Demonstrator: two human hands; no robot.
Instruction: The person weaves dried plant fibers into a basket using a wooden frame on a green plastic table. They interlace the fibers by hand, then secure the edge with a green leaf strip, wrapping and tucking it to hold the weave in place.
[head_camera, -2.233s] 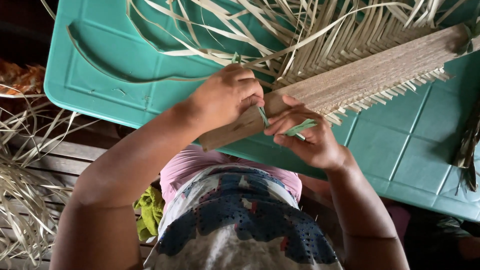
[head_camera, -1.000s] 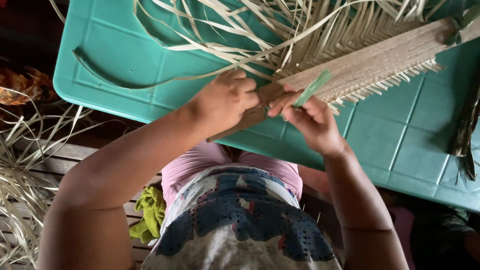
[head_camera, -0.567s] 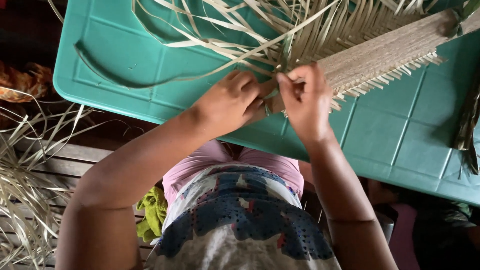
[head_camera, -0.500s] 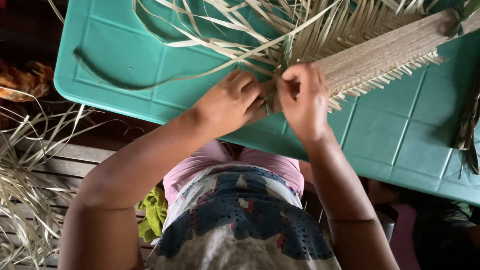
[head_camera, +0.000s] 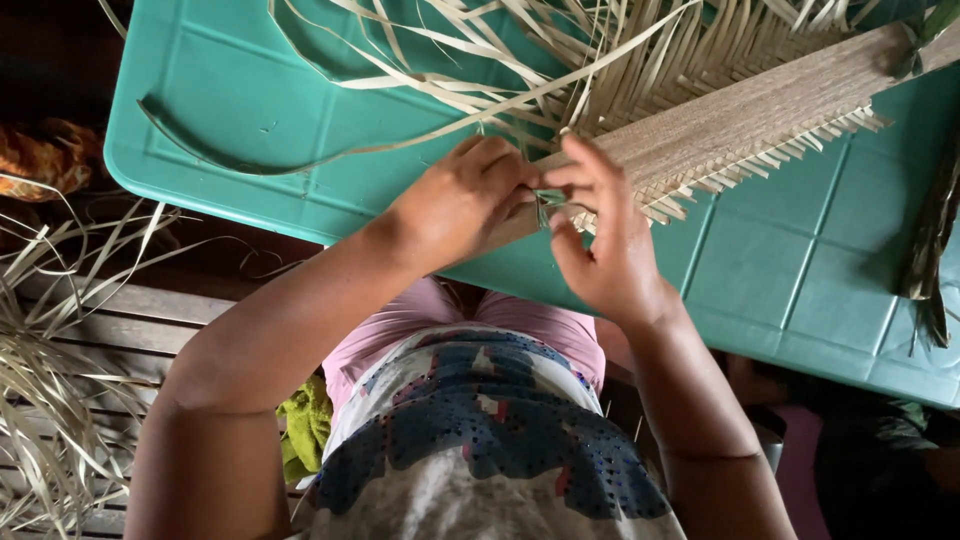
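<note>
A long wooden slat (head_camera: 740, 115) lies slanted across a teal plastic table (head_camera: 260, 110), with pale dried leaf strips (head_camera: 640, 50) folded over it in a woven row. My left hand (head_camera: 465, 200) grips the near end of the slat. My right hand (head_camera: 600, 240) pinches a narrow green leaf strip (head_camera: 548, 205) against that same end, thumb and fingers closed on it. Both hands touch each other there. The end of the slat is hidden under my fingers.
Loose dried strips (head_camera: 50, 400) lie on a wooden slatted floor at left. A long curled strip (head_camera: 220, 160) rests on the table. Dark green leaves (head_camera: 935, 230) hang at the right edge. A yellow-green cloth (head_camera: 305, 425) sits beside my lap.
My right hand carried the green strip from beside the slat up over its end, then came down to pinch it against the slat. My left hand stayed on the slat's end.
</note>
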